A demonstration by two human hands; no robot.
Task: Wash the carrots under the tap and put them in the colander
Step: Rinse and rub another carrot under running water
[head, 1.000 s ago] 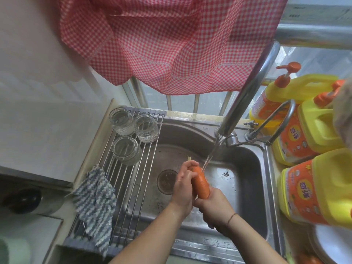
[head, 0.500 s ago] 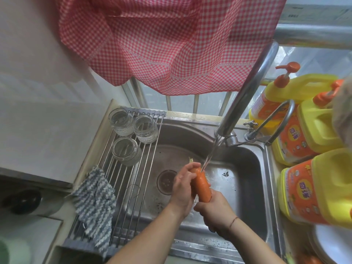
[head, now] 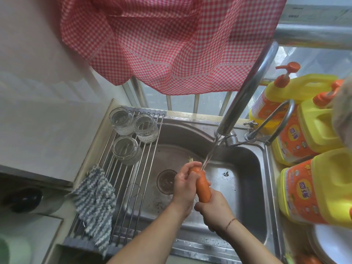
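Carrots are the job, yet only one shows plainly, and the setting explains how it is held, taken from the biggest piece down. The steel sink [head: 247, 168] fills the middle of the view so that runoff falls to its drain [head: 166, 181] at about 9 o'clock from the hands. Over its left half lies a roll-up drying rack [head: 131, 187], bearing three upturned-looking glass jars [head: 126, 150] toward 11 o'clock and a blue-and-white dishcloth [head: 95, 202] at 8 o'clock, kept where drips land in the basin. Yellow detergent bottles [head: 314, 189] stand on the tabletop edge at 3 o'clock, clear of the splash. The long tap spout [head: 245, 92] slants down from 1 o'clock, and its thin stream [head: 210, 155] strikes the upper end of the carrot [head: 202, 185], which is held tilted over the basin so water can run down its length. The left hand [head: 183, 185] wraps its fingers [head: 192, 164] round the upper part, likely to rub the skin, while the right hand [head: 213, 208] grips the lower tip from below to steady it. No colander is clearly in view; something orange at the bottom right corner may be more carrots, though that cannot be told.
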